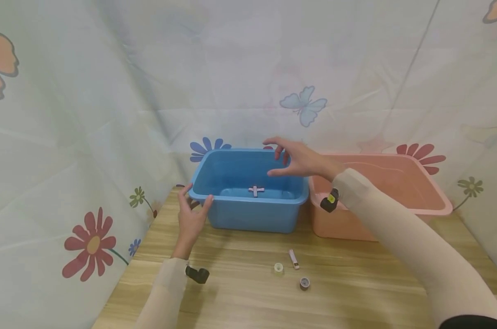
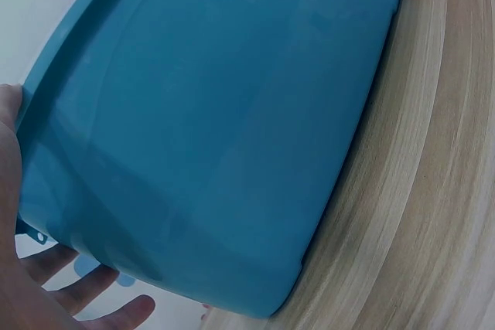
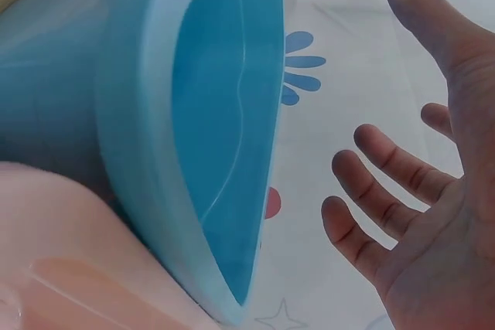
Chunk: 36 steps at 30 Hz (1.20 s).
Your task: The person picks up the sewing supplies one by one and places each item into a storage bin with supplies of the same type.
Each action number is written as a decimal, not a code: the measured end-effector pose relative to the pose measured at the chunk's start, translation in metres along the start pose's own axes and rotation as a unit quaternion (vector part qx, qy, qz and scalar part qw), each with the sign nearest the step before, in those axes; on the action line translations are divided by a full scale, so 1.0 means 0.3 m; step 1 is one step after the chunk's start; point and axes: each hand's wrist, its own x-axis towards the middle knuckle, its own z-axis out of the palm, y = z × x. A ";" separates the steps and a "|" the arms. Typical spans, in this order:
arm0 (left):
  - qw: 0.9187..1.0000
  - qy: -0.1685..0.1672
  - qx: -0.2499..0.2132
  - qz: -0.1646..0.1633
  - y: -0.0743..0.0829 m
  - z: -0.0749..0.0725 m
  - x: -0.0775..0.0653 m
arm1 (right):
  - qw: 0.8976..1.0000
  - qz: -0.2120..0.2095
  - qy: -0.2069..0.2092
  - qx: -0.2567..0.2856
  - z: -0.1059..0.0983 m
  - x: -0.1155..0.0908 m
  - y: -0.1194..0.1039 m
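Observation:
A blue plastic tub (image 1: 252, 214) stands on the wooden table. At its front left corner my left hand (image 1: 191, 221) grips the rim, the thumb on the front edge and the fingers round the left side. In the left wrist view, that hand's fingers (image 2: 77, 291) show beside the tub's outer wall. Over the tub's right part hovers my right hand (image 1: 299, 157), thumb and fingers spread apart with nothing between them. Inside the tub, a small pale pink and dark cross-shaped item (image 1: 256, 191) lies on the bottom. The right wrist view shows the empty right palm (image 3: 433, 245) beside the tub's rim.
A pink tub (image 1: 343, 226) stands against the blue one on the right. In front of them lie a small pale ring (image 1: 278, 268), a short pale stick (image 1: 293, 259) with a dark end, and a small dark round piece (image 1: 304, 283). A patterned curtain (image 1: 232, 68) hangs behind.

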 end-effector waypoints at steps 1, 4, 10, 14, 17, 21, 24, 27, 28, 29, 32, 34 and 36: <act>1.000 0.000 0.000 0.000 -0.001 0.000 0.000 | 1.000 0.003 0.000 0.001 0.002 -0.004 0.000; 1.000 -0.003 -0.002 -0.001 -0.005 -0.001 0.001 | 1.000 0.007 0.001 0.005 0.005 -0.016 0.004; 1.000 -0.003 -0.004 0.002 -0.001 0.001 -0.001 | 1.000 0.001 -0.001 0.011 0.007 -0.031 0.005; 1.000 0.003 -0.003 0.003 0.008 0.002 -0.005 | 1.000 -0.003 -0.006 0.020 0.009 -0.042 0.001; 1.000 0.004 -0.004 0.002 0.010 0.001 -0.006 | 1.000 -0.004 -0.007 0.023 0.010 -0.048 -0.001; 1.000 0.006 -0.002 0.002 0.010 0.001 -0.005 | 1.000 -0.007 -0.008 0.025 0.009 -0.052 -0.006; 1.000 0.005 0.000 0.000 0.010 0.001 -0.004 | 1.000 -0.013 -0.009 0.026 0.007 -0.061 -0.013; 1.000 0.003 -0.001 -0.002 0.008 0.001 -0.001 | 1.000 -0.013 -0.008 0.025 0.007 -0.074 -0.019; 1.000 0.002 -0.002 -0.002 0.008 0.001 0.000 | 1.000 -0.011 -0.008 0.025 0.007 -0.080 -0.021; 1.000 0.001 -0.003 -0.002 0.007 0.001 0.001 | 1.000 -0.008 -0.008 0.024 0.008 -0.085 -0.023; 1.000 0.001 -0.004 -0.001 0.005 0.002 0.001 | 1.000 -0.005 -0.011 0.021 0.011 -0.097 -0.025; 1.000 0.002 -0.004 0.001 0.003 0.001 0.001 | 1.000 -0.006 -0.013 0.021 0.013 -0.102 -0.026; 1.000 0.004 -0.002 0.001 0.003 0.001 0.001 | 1.000 -0.008 -0.015 0.023 0.015 -0.106 -0.026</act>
